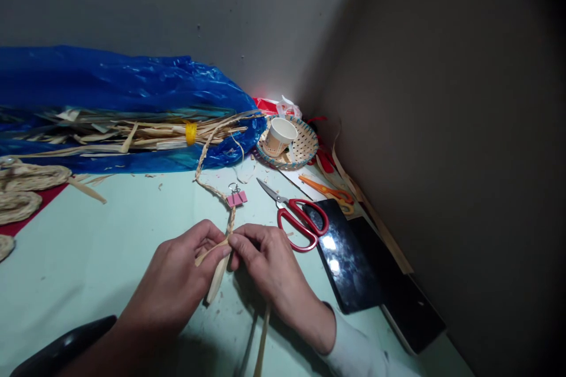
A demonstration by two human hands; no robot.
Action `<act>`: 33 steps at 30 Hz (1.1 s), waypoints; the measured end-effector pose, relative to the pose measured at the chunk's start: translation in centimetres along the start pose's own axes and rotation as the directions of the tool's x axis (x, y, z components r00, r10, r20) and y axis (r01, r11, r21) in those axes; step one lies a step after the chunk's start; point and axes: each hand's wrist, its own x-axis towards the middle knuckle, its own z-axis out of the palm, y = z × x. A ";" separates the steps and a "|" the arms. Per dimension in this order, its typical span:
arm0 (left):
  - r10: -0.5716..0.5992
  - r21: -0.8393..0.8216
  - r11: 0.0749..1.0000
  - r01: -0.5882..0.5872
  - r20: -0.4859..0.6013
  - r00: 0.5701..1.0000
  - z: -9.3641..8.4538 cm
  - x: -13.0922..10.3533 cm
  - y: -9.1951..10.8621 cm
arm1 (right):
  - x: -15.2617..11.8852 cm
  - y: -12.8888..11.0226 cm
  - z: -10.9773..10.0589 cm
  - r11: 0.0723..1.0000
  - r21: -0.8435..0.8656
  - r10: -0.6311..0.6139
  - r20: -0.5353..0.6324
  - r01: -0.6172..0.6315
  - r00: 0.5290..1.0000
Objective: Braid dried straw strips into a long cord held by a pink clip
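Observation:
A thin braid of dried straw-like strips (206, 156) runs down from the blue bag to my hands. A pink binder clip (237, 198) grips it a little above my fingers. My left hand (186, 265) is closed, pinching a flat strip at the lower end of the braid. Meeting it there, my right hand (263, 262) pinches the braid's end between thumb and fingers. One loose strip (216, 280) hangs down between the hands, and another strip (264, 336) trails below my right hand. Red-handled scissors (303, 224) lie partly open to the right.
A blue plastic bag (132, 79) holds a bundle of dried strips (159, 132) tied in yellow. Behind the scissors, a paper cup (281, 135) sits in a woven basket (309, 144). Orange scissors (329, 189) and a dark tablet (349, 271) lie rightward; coiled braided pieces (35, 178) lie left.

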 end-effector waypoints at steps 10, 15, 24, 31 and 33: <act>0.385 0.264 0.906 -0.332 -0.183 0.905 -0.1 -1.0 -0.3 | 0.1 0.3 0.2 0.993 0.112 0.026 -0.004 -0.025 1.000; 0.793 0.642 0.521 -0.562 -0.121 0.597 1.6 -1.1 -1.8 | 0.2 0.8 0.0 0.905 0.421 0.026 0.085 -0.059 0.996; 0.861 0.681 0.368 -0.633 0.007 0.508 1.7 -2.2 -1.6 | 0.3 1.5 -0.2 0.794 0.585 0.085 0.163 -0.165 0.983; 0.124 -0.115 0.985 -0.128 -0.038 0.992 -0.4 0.2 -0.1 | -0.2 0.9 -0.5 0.715 0.657 0.114 0.229 -0.240 0.967; 0.016 -0.362 0.931 0.047 0.171 0.985 -0.1 0.8 0.1 | -0.4 1.0 -0.4 0.688 0.678 0.111 0.256 -0.260 0.960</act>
